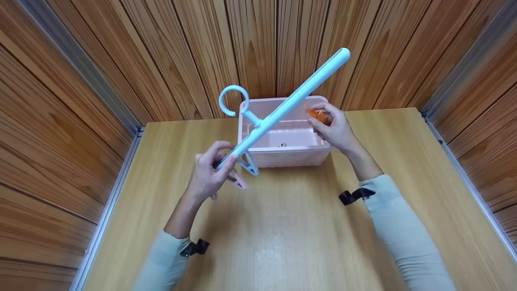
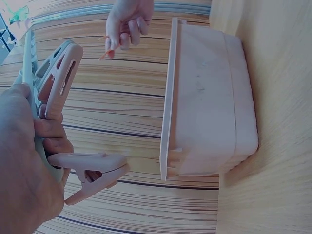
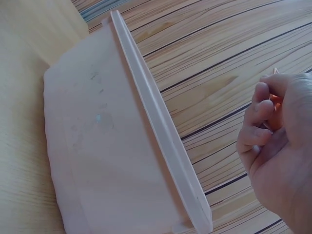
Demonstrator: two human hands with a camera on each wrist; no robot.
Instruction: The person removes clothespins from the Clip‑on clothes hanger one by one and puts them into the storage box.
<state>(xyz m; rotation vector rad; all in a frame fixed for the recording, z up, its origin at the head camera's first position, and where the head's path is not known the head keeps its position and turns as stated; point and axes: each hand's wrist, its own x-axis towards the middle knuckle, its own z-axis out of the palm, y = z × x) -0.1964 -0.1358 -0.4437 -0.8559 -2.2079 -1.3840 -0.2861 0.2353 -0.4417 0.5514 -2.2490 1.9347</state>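
Note:
My left hand (image 1: 208,171) grips one end of a light blue clothes hanger (image 1: 295,99), its bar slanting up to the right and its hook at the upper left. Clothes pegs hang from the bar near this hand: a blue-grey peg (image 1: 248,163) and a pink peg (image 1: 237,180). In the left wrist view, another pink peg (image 2: 95,170) juts out below the fingers. My right hand (image 1: 333,125) pinches a small translucent orange piece (image 1: 318,115) over the right side of a pink plastic bin (image 1: 291,157). Fingers hide much of the piece; I cannot tell its kind.
The bin stands at the back of the wooden table (image 1: 274,226), close to the plank wall (image 1: 258,48). A small gold-coloured thing (image 1: 282,144) lies inside it. Metal rails (image 1: 107,214) run along the table's sides. Black straps circle both sleeves.

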